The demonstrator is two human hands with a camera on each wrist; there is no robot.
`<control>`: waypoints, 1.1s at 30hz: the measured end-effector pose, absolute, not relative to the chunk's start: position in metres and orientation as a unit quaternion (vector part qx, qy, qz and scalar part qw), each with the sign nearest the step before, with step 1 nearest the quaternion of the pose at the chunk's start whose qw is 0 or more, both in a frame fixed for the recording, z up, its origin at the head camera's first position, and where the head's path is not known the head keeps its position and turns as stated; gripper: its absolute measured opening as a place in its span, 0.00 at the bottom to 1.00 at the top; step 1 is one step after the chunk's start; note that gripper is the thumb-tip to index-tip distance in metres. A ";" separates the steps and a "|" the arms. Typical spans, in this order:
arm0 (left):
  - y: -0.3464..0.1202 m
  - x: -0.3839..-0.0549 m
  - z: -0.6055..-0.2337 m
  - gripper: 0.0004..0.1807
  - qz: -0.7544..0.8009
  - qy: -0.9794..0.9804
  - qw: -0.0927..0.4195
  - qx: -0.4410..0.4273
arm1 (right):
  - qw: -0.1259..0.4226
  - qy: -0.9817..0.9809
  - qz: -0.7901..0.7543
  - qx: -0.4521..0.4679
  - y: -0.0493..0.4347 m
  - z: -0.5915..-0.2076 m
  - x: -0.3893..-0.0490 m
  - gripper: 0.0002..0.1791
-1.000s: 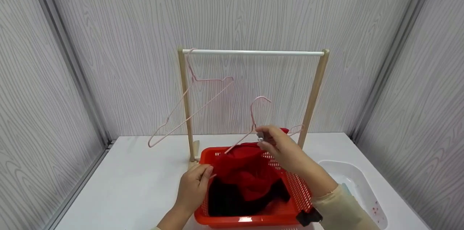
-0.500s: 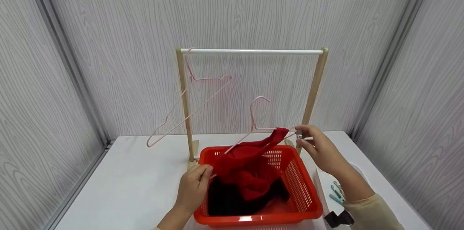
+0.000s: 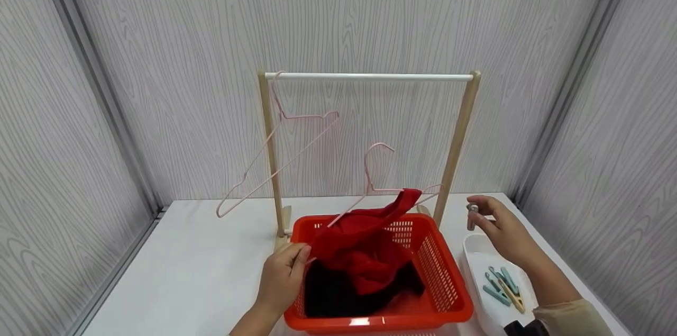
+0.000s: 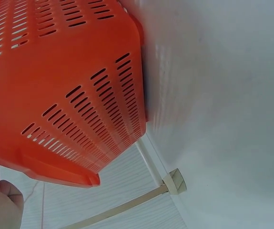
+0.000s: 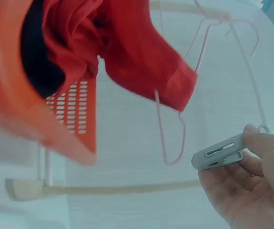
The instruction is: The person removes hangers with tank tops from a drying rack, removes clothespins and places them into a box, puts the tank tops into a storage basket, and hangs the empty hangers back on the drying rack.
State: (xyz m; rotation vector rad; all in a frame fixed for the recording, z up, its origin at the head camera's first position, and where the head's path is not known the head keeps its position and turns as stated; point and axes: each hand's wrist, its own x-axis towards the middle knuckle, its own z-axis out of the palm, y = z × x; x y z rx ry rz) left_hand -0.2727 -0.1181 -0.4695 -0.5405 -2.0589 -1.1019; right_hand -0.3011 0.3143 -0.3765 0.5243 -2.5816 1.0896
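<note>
At the basket's left rim, my left hand (image 3: 283, 278) grips the left end of a pink wire hanger (image 3: 367, 169), whose hook points up. A red garment (image 3: 365, 270) hangs on this hanger. Its strap-like part lies over the right arm, while the hanger's right tip sticks out bare. Off to the right, my right hand (image 3: 505, 235) pinches a grey clothespin (image 5: 218, 151) between thumb and fingers, apart from the garment and near the white tray. In the left wrist view, part of the left hand (image 4: 3, 202) shows below the basket with pink wire at its fingers.
Under the garment stands an orange-red basket (image 3: 444, 272) with black cloth (image 3: 338, 293) inside. Behind it is a rack with a white rail (image 3: 370, 76), carrying another pink hanger (image 3: 280, 169) at its left end. A white tray (image 3: 478, 256) holds several clothespins (image 3: 510, 293).
My right hand has moved right with the clothespin, from the hanger's middle past its right tip to near the tray. The left hand, hanger and garment have stayed almost still.
</note>
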 end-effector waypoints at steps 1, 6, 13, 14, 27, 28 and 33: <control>-0.118 -0.272 -0.470 0.07 -0.432 -0.800 0.360 -0.209 | 0.140 -0.899 0.377 0.173 0.319 -0.379 -0.301 0.20; -0.119 -0.270 -0.470 0.07 -0.445 -0.802 0.344 -0.202 | 0.118 -0.912 0.365 0.142 0.341 -0.393 -0.302 0.23; -0.120 -0.269 -0.469 0.07 -0.446 -0.804 0.340 -0.197 | 0.088 -0.929 0.342 0.107 0.370 -0.423 -0.311 0.24; -0.120 -0.269 -0.469 0.07 -0.446 -0.804 0.341 -0.197 | 0.085 -0.931 0.339 0.105 0.374 -0.428 -0.314 0.24; -0.119 -0.269 -0.469 0.07 -0.436 -0.806 0.346 -0.202 | 0.024 -0.951 0.299 0.073 0.401 -0.461 -0.333 0.26; -0.119 -0.270 -0.469 0.07 -0.432 -0.804 0.353 -0.204 | 0.020 -0.953 0.294 0.070 0.402 -0.463 -0.334 0.26; -0.120 -0.269 -0.469 0.07 -0.428 -0.803 0.361 -0.205 | -0.022 -0.962 0.271 0.029 0.405 -0.469 -0.341 0.26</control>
